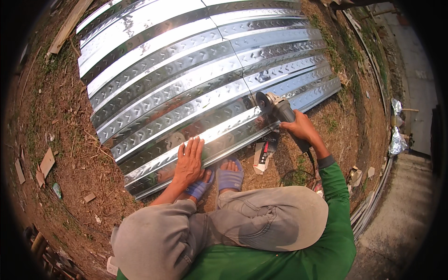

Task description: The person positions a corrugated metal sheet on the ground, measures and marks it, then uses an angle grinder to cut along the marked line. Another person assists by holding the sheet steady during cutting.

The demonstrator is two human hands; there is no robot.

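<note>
My right hand (301, 127) is wrapped round the grey body of an angle grinder (281, 109), a black cord trailing from its rear. The grinder's dark disc (264, 101) stands at a thin dark line that crosses the ribbed, shiny metal sheet (186, 93). Whether the disc touches the metal or spins, I cannot tell. Fingers stretched out, my left hand (190, 161) lies flat on the sheet's near edge, left of the grinder. The sheet rests on the ground in front of my feet, its raised ribs running from left to right.
A printed cardboard box (265, 151) lies under the grinder, near my purple sandals (231, 177). A wooden plank (70, 25) is at the far left. Cardboard scraps (47, 162) are scattered over the dry grass. On the right, long thin strips (375, 200) run beside a concrete path (387, 224).
</note>
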